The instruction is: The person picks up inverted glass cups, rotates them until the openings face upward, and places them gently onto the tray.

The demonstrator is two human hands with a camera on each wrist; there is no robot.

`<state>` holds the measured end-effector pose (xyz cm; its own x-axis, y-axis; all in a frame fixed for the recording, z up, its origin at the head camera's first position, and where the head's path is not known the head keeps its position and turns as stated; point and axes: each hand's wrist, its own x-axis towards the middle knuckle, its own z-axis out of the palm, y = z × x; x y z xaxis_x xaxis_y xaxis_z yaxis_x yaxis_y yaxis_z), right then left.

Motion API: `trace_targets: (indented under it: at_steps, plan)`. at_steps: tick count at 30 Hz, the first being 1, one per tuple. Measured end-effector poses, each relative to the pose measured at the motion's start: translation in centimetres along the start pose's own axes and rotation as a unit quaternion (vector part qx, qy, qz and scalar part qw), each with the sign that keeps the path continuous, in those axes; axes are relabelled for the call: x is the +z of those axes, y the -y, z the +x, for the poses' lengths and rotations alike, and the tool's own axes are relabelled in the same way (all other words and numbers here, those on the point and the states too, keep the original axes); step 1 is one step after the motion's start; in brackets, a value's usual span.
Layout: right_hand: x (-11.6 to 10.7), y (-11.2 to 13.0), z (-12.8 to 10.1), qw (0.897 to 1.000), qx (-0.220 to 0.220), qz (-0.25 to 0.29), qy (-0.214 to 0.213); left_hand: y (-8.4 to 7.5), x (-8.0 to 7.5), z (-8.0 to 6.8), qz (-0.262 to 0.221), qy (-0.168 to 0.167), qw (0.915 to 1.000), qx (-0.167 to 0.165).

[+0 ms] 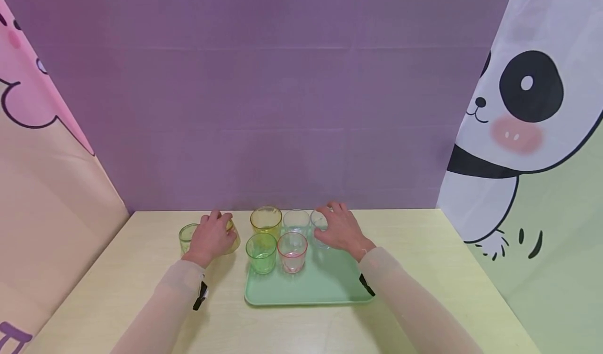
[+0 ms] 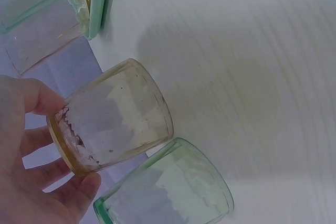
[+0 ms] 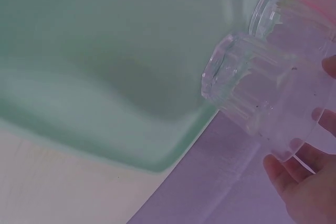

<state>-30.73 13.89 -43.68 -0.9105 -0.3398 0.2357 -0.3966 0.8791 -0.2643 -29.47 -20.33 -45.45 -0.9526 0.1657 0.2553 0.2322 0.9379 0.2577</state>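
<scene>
My left hand [image 1: 218,229] grips a pale amber glass [image 1: 232,239] by its rim, on the table just left of the tray. The left wrist view shows thumb and fingers [image 2: 86,184] curled round the amber glass [image 2: 118,116], with a green glass [image 2: 168,192] close beside it. That green glass [image 1: 187,237] stands left of my hand. My right hand [image 1: 326,224] holds a clear glass [image 1: 320,229] at the back right of the mint green tray [image 1: 325,288]. In the right wrist view my fingers [image 3: 281,169] wrap the rim of the clear glass [image 3: 252,85] over the tray [image 3: 105,66].
On the tray also stand a yellow glass [image 1: 266,220], a second clear glass [image 1: 296,222], a green glass [image 1: 261,252] and a pink glass [image 1: 292,252]. A purple wall closes the table's back; printed curtains hang at both sides.
</scene>
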Motion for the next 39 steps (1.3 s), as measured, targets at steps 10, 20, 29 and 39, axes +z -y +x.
trace_targets:
  at_steps: [10,20,29,39]
  plan:
    - [-1.4,0.4,-0.4,1.0,0.01,0.019,0.023,-0.1,-0.6,0.5,-0.002,0.024,0.9997,-0.007]
    - [-2.5,0.9,-0.8,0.998,0.013,0.002,0.055,0.0,-0.6,0.4,-0.01,0.013,0.9998,-0.008]
    - [-3.1,0.6,-1.1,0.998,0.01,0.003,0.057,-0.1,-0.7,0.7,-0.023,-0.002,0.9997,-0.004]
    - [-3.6,0.6,-1.7,0.998,0.009,0.017,0.052,-0.8,-2.0,0.5,-0.035,-0.012,0.9993,-0.001]
